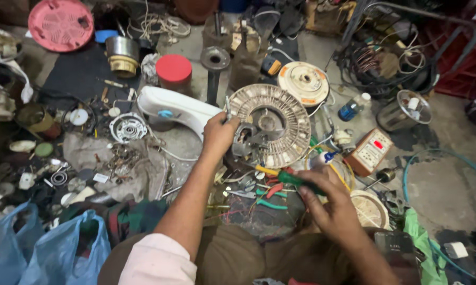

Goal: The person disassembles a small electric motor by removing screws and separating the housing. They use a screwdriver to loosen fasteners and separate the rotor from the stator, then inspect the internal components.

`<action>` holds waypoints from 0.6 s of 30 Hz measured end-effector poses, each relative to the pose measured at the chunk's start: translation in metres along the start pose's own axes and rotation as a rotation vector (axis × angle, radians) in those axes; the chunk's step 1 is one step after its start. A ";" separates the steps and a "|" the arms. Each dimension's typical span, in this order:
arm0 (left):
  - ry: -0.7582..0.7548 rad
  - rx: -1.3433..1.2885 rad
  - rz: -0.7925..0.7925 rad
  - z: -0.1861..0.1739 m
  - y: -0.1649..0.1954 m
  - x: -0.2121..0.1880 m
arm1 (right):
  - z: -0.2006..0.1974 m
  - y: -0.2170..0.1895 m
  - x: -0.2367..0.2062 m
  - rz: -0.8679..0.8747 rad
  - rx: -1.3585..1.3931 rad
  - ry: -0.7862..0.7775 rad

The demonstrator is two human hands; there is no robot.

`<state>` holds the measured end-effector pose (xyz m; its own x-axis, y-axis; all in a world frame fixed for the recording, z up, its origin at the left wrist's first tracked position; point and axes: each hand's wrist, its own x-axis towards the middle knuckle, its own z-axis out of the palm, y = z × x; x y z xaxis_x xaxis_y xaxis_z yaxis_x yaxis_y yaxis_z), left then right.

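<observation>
Left hand (219,132) is closed on the rim of the round motor stator (270,125), which rests on the floor (449,184). Right hand (330,203) is closed around a green-handled screwdriver (285,177). The stator appears heavy and rigid, with fragile windings; grip the outer rim. Pliers (269,192) lie nearby.

Pale pink short sleeve on the left arm, olive-brown trousers, both forearms bare, hands ungloved, no rings visible
</observation>
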<state>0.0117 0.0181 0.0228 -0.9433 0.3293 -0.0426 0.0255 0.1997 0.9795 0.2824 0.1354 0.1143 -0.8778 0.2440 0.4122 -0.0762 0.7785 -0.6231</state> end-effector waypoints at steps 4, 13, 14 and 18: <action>-0.001 0.016 -0.020 0.001 -0.001 0.001 | 0.001 0.005 -0.002 0.179 -0.007 -0.061; 0.001 -0.032 -0.023 0.000 -0.003 -0.001 | 0.007 0.003 -0.007 0.008 0.147 0.037; -0.004 -0.044 -0.016 0.001 -0.003 0.000 | 0.007 0.002 -0.007 0.019 0.173 0.045; -0.002 -0.032 -0.044 0.002 -0.002 -0.001 | 0.002 -0.003 -0.004 0.525 0.028 -0.045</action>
<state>0.0131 0.0193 0.0205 -0.9427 0.3224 -0.0863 -0.0269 0.1845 0.9825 0.2851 0.1309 0.1130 -0.8202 0.5719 0.0111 0.3676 0.5418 -0.7559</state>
